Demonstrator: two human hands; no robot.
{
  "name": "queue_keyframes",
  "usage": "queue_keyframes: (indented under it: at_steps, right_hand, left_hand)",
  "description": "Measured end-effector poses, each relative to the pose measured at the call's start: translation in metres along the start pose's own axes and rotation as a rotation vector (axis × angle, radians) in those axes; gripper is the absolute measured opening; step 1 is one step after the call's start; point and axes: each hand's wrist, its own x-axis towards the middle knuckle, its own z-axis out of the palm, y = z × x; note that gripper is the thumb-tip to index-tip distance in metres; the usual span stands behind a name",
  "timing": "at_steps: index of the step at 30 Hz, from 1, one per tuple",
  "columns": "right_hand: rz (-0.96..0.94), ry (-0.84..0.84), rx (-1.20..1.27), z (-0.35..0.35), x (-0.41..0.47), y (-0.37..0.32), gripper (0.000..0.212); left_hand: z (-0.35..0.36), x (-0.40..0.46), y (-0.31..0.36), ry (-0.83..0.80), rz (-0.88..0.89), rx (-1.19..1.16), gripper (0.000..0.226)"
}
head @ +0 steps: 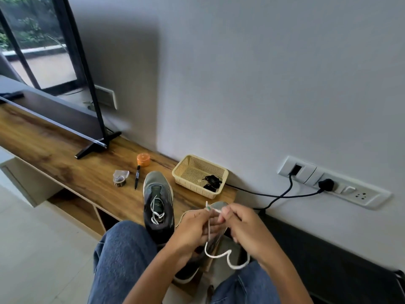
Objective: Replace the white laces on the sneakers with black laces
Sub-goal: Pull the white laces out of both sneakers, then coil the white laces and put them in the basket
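Wooden bench (65,154) by wall. Left hand (192,229) & right hand (243,224) pinch white lace (228,258) over sneaker (215,240) on lap; black laces (211,182) in basket (188,170). Pull steadily, eyelet by eyelet.

Left hand (192,229) and right hand (243,227) raised together, fingers (225,212) curled, pinching.

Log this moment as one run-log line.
step: unlacing second sneaker | both hands: left hand, right hand pinch white lace | black laces in basket | other sneaker white-laced
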Motion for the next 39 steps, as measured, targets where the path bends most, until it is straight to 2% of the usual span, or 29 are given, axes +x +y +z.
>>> queue_keyframes:
  at_steps: [4, 6, 8, 13, 14, 16, 18, 19, 21, 23, 26, 31, 32, 34, 35, 37, 39]
  right_hand:
    - [0.116, -0.195, 0.123, 0.027, -0.011, 0.013, 0.036]
    - [0.213, -0.248, 0.208, 0.031, -0.011, 0.023, 0.037]
    - [0.25, -0.199, 0.204, 0.027, -0.006, 0.032, 0.038]
    - [0.143, 0.038, 0.102, 0.008, 0.011, 0.022, 0.036]
    - [0.119, 0.061, 0.082, 0.007, 0.012, 0.018, 0.036]
    - [0.086, 0.052, 0.064, 0.007, 0.011, 0.009, 0.036]
    - [0.074, -0.028, 0.045, 0.014, 0.007, 0.006, 0.035]
    - [0.075, -0.078, 0.041, 0.019, 0.004, 0.007, 0.035]
    - [0.104, -0.171, 0.068, 0.03, -0.001, 0.014, 0.035]
    - [0.196, -0.238, 0.177, 0.038, -0.006, 0.024, 0.036]
    - [0.266, -0.184, 0.265, 0.036, -0.005, 0.038, 0.036]
    - [0.144, 0.05, 0.11, 0.022, 0.009, 0.037, 0.035]
    - [0.122, 0.066, 0.087, 0.021, 0.009, 0.033, 0.035]
    - [0.066, 0.055, 0.004, 0.021, 0.004, 0.027, 0.035]
    - [0.04, 0.031, -0.038, 0.023, 0.001, 0.025, 0.034]
    - [0.022, -0.03, -0.047, 0.03, -0.004, 0.025, 0.035]
    - [0.056, -0.084, 0.008, 0.037, -0.008, 0.032, 0.035]
  left_hand:
    - [0.0, 0.005, 0.011, -0.04, -0.026, -0.578, 0.041]
    - [-0.007, 0.005, 0.017, -0.102, -0.029, -0.678, 0.038]
    - [-0.014, 0.001, 0.02, -0.186, -0.044, -0.558, 0.035]
    - [-0.022, -0.007, 0.008, -0.355, -0.155, 0.209, 0.04]
    - [-0.021, -0.005, 0.003, -0.336, -0.163, 0.282, 0.041]
    - [-0.017, -0.001, -0.004, -0.176, -0.099, 0.307, 0.041]
    - [-0.014, 0.003, -0.007, 0.009, -0.023, 0.112, 0.041]
    - [-0.015, 0.007, -0.006, 0.039, -0.013, -0.088, 0.041]
    - [-0.016, 0.01, 0.0, 0.009, -0.009, -0.492, 0.04]
    - [-0.019, 0.009, 0.006, -0.03, -0.015, -0.638, 0.038]
    - [-0.024, 0.002, 0.006, -0.166, -0.072, -0.509, 0.035]
    - [-0.029, -0.009, -0.004, -0.448, -0.182, 0.17, 0.039]
    - [-0.026, -0.009, -0.008, -0.441, -0.179, 0.256, 0.039]
    - [-0.018, -0.007, -0.014, -0.296, -0.104, 0.318, 0.037]
    - [-0.015, -0.004, -0.017, -0.166, -0.056, 0.27, 0.034]
    - [-0.015, 0.005, -0.021, 0.039, -0.014, -0.034, 0.034]
    - [-0.018, 0.009, -0.016, 0.052, -0.007, -0.45, 0.038]
